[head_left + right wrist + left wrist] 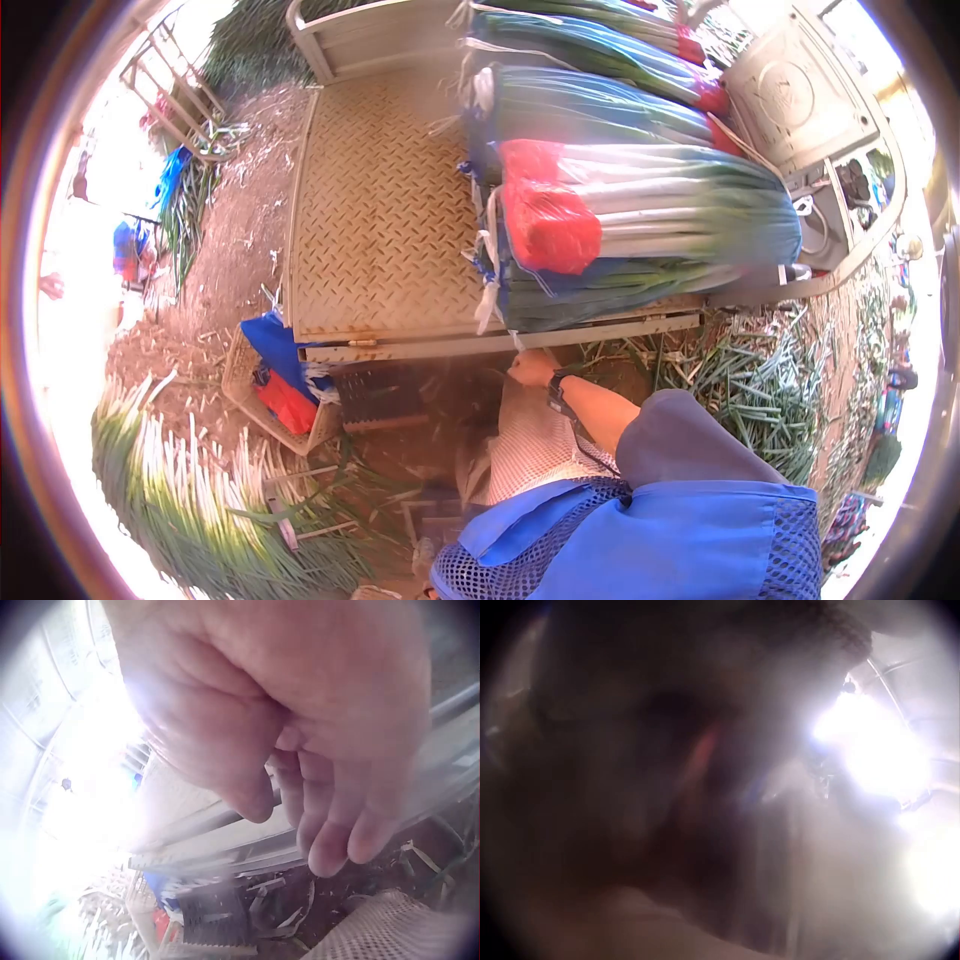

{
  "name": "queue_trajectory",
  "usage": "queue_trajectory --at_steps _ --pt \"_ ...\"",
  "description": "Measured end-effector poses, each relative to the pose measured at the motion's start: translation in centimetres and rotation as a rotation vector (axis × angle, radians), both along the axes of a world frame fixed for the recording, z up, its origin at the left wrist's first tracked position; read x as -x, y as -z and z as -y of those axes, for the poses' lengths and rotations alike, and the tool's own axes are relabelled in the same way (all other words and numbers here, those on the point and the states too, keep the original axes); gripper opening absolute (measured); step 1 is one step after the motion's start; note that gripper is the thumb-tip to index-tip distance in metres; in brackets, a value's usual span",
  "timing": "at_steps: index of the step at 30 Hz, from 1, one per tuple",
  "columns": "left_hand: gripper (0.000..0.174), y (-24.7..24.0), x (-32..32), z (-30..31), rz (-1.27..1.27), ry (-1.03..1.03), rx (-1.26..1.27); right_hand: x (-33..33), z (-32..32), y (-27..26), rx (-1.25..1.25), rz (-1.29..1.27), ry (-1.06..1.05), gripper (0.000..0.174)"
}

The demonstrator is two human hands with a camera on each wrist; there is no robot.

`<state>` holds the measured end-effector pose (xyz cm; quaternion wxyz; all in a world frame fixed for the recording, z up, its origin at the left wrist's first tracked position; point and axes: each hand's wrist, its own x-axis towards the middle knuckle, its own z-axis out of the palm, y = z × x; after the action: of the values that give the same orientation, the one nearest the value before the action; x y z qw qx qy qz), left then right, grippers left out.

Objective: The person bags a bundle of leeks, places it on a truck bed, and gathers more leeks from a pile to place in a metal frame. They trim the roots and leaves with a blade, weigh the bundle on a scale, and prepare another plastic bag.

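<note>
My right hand [533, 367], with a dark watch [557, 388] at the wrist, hangs just below the front edge of a metal cart bed [385, 210]. In the right wrist view its fingers [330, 844] are loosely curled and no object shows between them. A white tie [488, 300] dangles from the load close above this hand. On the bed lie long bundles of green onions; the top bundle [680, 200] has a red plastic wrap [550, 210] round its root end. My left hand is out of sight in the head view, and its wrist view is dark and blurred.
A basket [240, 385] with blue and red plastic [285, 400] stands at the bed's left front corner. Loose green onions [210, 500] are piled at the lower left. Cut green leaves [755, 385] litter the ground at right. Metal rails [312, 45] rise at the bed's ends.
</note>
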<state>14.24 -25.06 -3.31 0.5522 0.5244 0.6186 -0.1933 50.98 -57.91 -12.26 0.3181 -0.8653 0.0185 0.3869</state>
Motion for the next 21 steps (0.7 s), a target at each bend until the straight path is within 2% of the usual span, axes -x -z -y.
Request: queue_trajectory --at_steps 3,8,11,13,14,15,16,17,18,19,21 --pt "0.031 0.4 0.2 0.8 0.011 -0.062 0.017 -0.2 -3.4 -0.3 -0.016 -0.078 -0.039 0.031" --pt "0.034 1.4 1.9 1.6 0.027 -0.156 0.054 1.1 -7.8 0.1 0.038 -0.114 -0.245 0.034" --pt "0.035 1.9 4.4 2.0 0.055 -0.216 0.078 2.2 -9.8 -1.0 0.064 -0.051 -0.287 0.035" --pt "0.036 1.9 7.1 2.0 0.099 -0.277 0.094 2.5 -10.3 -0.2 0.037 0.01 -0.425 0.036" --pt "0.037 1.8 8.9 2.3 0.123 -0.326 0.102 3.4 -10.4 -0.1 0.026 0.101 -0.395 0.038" --pt "0.037 1.5 10.6 2.7 0.154 -0.39 0.103 3.2 -10.9 -0.9 0.024 0.008 -0.451 0.037" --pt "0.038 1.7 12.1 3.3 0.183 -0.453 0.118 3.3 -11.8 -0.8 0.114 0.155 -0.606 0.037" --pt "0.038 1.4 13.7 3.7 0.2 -0.529 0.12 3.1 -12.7 -1.8 0.097 -0.09 -0.541 0.036" --pt "0.039 1.5 14.5 3.4 0.228 -0.591 0.129 3.8 -12.3 1.0 0.064 -0.06 -0.529 0.033" --pt "0.039 1.7 15.4 3.3 0.247 -0.654 0.138 4.0 -13.0 1.0 0.056 -0.146 -0.531 0.027" --pt "0.04 2.5 17.1 2.7 0.275 -0.76 0.128 4.8 -15.2 0.1 0.079 -0.134 -0.767 0.026"
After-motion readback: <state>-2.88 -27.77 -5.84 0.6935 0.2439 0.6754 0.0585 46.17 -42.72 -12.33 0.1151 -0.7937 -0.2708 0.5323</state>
